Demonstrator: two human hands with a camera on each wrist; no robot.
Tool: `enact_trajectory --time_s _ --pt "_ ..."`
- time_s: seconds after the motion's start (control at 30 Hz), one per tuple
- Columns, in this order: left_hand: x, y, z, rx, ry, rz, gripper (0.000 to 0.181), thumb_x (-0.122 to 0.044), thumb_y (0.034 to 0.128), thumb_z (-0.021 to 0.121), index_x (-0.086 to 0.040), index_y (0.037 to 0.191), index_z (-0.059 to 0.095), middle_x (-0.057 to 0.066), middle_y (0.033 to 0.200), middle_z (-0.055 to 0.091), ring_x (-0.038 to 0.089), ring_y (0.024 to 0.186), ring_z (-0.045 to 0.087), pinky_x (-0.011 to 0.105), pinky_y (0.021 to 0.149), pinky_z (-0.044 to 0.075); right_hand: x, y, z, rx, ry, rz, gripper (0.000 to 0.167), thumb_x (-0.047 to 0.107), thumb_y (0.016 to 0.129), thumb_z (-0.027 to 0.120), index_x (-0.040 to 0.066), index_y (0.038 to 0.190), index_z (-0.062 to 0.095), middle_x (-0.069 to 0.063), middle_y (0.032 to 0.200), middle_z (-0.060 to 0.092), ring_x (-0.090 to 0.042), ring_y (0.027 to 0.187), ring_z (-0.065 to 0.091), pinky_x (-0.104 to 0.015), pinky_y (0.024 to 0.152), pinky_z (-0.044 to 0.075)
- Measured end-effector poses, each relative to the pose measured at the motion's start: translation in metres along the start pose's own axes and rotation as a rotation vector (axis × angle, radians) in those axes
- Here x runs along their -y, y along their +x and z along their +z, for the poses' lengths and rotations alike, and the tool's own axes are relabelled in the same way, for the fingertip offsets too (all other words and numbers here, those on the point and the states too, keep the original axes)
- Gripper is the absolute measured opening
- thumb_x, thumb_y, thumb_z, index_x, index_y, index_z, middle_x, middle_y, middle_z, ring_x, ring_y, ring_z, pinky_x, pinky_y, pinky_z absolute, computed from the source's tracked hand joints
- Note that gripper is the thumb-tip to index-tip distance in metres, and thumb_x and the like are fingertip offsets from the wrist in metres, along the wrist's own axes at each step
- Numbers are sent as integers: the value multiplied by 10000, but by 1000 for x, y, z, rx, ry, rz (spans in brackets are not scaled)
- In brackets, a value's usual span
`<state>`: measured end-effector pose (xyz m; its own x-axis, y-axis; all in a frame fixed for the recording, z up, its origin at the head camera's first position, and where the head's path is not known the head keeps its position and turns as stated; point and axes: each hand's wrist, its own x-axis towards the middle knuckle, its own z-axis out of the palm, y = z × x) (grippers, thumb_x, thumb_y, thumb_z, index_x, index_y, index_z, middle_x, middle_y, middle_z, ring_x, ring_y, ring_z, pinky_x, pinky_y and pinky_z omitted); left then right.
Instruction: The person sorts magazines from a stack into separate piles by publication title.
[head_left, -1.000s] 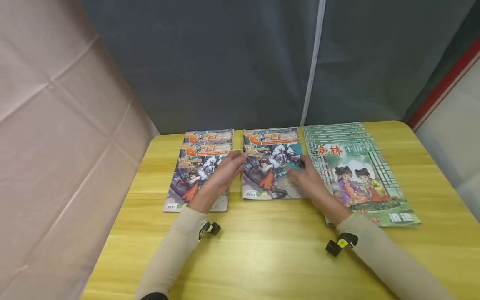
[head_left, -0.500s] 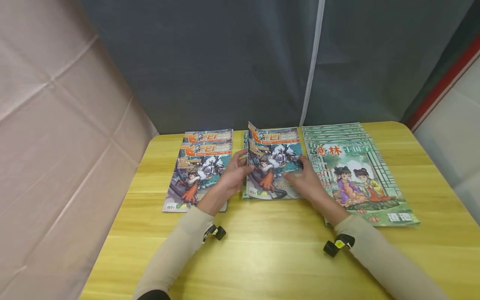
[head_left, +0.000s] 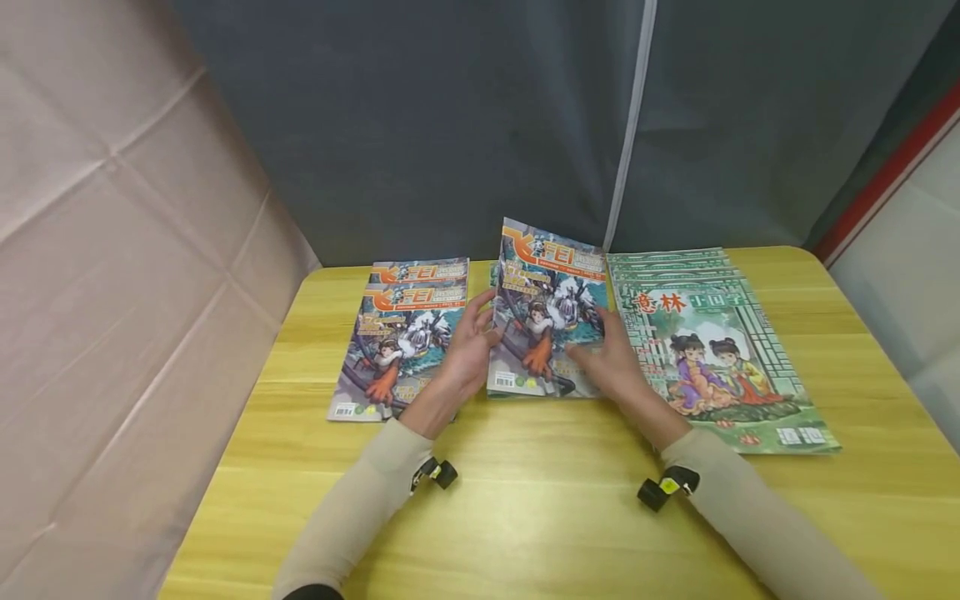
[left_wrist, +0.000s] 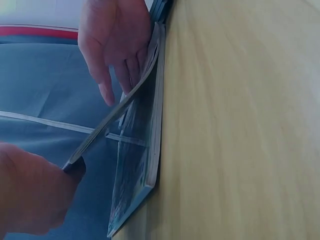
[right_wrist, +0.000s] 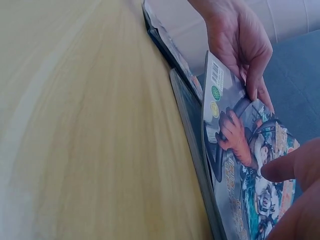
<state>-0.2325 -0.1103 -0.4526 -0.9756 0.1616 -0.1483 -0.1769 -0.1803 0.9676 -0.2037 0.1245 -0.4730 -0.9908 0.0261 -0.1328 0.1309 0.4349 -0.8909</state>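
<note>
A comic magazine (head_left: 551, 317) with an orange title is lifted at its left side, bending up from the middle pile. My left hand (head_left: 467, 354) pinches its left edge, thumb on the cover; the right wrist view shows this left hand (right_wrist: 242, 42) too. Near its right edge is my right hand (head_left: 618, 358), the thumb spread over the cover. In the left wrist view, the fingers of the right hand (left_wrist: 117, 45) look fairly straight by the magazine's edge. Beneath the lifted magazine lies a green-covered magazine (left_wrist: 137, 172), mostly hidden in the head view.
Two overlapping copies of the comic magazine (head_left: 397, 358) lie at the left. A fanned stack of green magazines (head_left: 720, 358) is at the right. The wooden table (head_left: 525, 500) meets a dark curtain (head_left: 450, 125) behind and a pale cloth wall (head_left: 135, 292) on the left.
My left hand has taken hold of the comic magazine's left edge and raised that side, exposing a green magazine below. The right hand has stayed nearly in place.
</note>
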Motion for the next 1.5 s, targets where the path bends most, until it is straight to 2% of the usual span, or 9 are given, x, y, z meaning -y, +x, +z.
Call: enact_trajectory --time_s 0.17,0.3,0.47,0.53,0.63,0.73,0.9,1.17,1.5 --pt "-2 -2 2 -5 -5 28 747 141 969 491 -274 1589 447 139 1741 262 300 1637 213 508 1311 320 4 1 -1 -15 34 48 985 304 998 695 198 1718 30 -161 1790 102 -465 1627 160 -676 1312 179" --pt "-6 -4 1 -4 -7 50 738 140 974 484 -268 1588 452 129 1717 324 294 1609 289 505 1280 377 9 -1 -1 -48 74 79 935 311 1016 659 217 1715 47 -174 1777 160 -515 1435 436 -637 1267 325" --pt "-14 -6 -13 -22 -16 74 720 146 977 479 -232 1589 454 125 1686 377 292 1585 334 517 1294 351 16 -7 2 -124 216 13 850 217 1031 633 159 1702 114 -144 1781 156 -405 1557 344 -542 1330 266" --pt "-18 -7 -23 -27 1 70 712 140 985 480 -233 1591 457 107 1712 332 273 1612 277 511 1327 286 19 -9 5 -134 305 -20 808 137 1041 599 131 1694 124 -125 1779 172 -337 1643 203 -509 1357 205" --pt "-23 -9 -43 -26 36 52 708 128 995 482 -237 1601 450 98 1745 264 259 1637 213 509 1345 238 22 -10 11 -126 401 -30 749 40 1050 538 121 1687 154 -118 1745 267 -318 1602 305 -475 1307 337" --pt "-27 -12 -67 -14 82 24 702 114 1003 487 -233 1611 437 114 1748 266 257 1641 216 483 1345 244 23 -7 19 -109 415 -2 722 6 1027 537 129 1675 244 -151 1636 415 -284 1373 551 -323 1075 537" --pt "-31 -27 -111 -1 155 -22 704 94 1029 471 -229 1647 376 97 1765 242 257 1648 206 461 1347 241 26 -1 37 17 446 58 682 31 998 621 133 1631 388 -170 1515 491 -148 961 679 -192 675 571" --pt "-34 -42 -164 -18 209 -53 691 89 1050 417 -194 1672 315 125 1727 346 253 1560 398 136 1064 500 46 -3 72 196 511 49 676 16 997 661 99 1615 399 -224 1489 509 -362 1241 646 -399 951 652" --pt "-35 -67 -209 -6 228 -76 679 80 1057 410 -136 1686 267 181 1676 403 34 1197 668 199 957 595 59 -8 99 354 398 19 642 77 1020 622 25 1610 374 -248 1434 585 -356 1104 711 -436 971 643"
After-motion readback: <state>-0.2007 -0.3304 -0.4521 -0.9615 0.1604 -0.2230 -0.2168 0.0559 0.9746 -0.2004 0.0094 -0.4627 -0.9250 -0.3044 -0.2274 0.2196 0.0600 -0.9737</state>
